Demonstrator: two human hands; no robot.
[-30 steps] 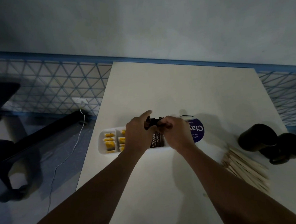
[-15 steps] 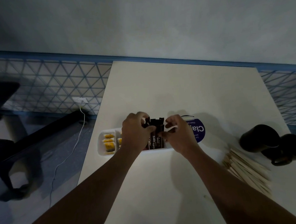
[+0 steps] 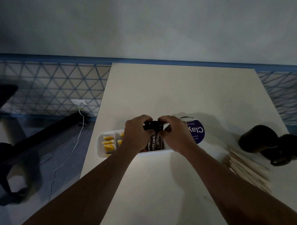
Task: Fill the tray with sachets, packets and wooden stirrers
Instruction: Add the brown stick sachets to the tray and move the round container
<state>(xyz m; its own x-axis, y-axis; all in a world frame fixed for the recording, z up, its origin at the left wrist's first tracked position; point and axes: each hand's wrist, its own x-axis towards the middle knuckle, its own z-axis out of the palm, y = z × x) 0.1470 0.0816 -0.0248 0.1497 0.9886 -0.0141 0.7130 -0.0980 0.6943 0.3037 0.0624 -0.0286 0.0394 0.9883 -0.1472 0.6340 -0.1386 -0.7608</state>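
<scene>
Left hand [image 3: 137,136]: grip closed, fingers curled over the far end of a bundle of black sachets [image 3: 154,141]. Right hand [image 3: 176,135]: grip likewise closed, fingers and thumb pinching the same far end from the opposite side. The two grips meet over the bundle; neither hand holds anything else.

The sachets are in a middle compartment of the white tray [image 3: 100,147]. Their long axis runs from the tray's near wall away from the person, with the white lettering reading along that length. The near ends sit at the near wall. Whether they lie flat or lean cannot be determined.

Yellow packets [image 3: 108,144] occupy the tray's leftmost compartment, and more show in the next one, partly hidden by the left wrist.

The tray sits close to the left edge of the surface [image 3: 178,92]. A purple-labelled pack [image 3: 198,131] lies just beyond the right hand. The wooden stirrers [image 3: 248,168] lie in a loose pile near the right edge, well apart from the tray, with two black mugs [image 3: 258,140] behind them. Open surface lies beyond the tray towards the wall and on the near side between the forearms.
</scene>
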